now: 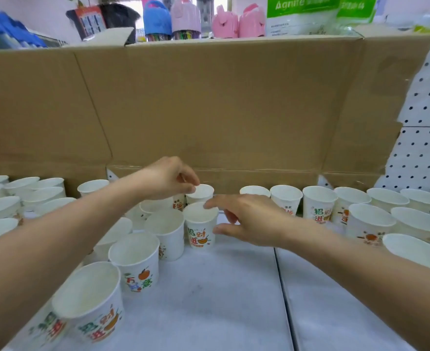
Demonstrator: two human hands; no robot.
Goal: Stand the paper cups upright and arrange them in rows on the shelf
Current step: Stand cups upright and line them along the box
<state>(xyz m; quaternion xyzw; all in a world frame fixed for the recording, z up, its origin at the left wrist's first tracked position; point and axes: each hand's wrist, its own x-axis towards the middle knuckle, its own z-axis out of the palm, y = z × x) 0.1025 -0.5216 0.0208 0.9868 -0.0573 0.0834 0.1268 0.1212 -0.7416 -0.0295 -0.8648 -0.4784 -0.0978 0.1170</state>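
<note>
Several white paper cups with printed designs stand upright on the white shelf (pixel 208 295), in rows at the left and right. My left hand (pixel 165 179) pinches the rim of a back cup (pixel 201 192) with thumb and fingertips. Just in front of it stands another cup (pixel 200 228) with red and green print. My right hand (pixel 249 219) is spread around that front cup's right side, one fingertip at its rim and the thumb beside its wall, fingers loosely extended.
A tall brown cardboard sheet (pixel 208 105) stands along the shelf's back. White pegboard (pixel 424 138) shows at the right. A seam (pixel 284 300) splits the shelf surface. Pink and blue toys (pixel 183 19) and green bags sit above the cardboard.
</note>
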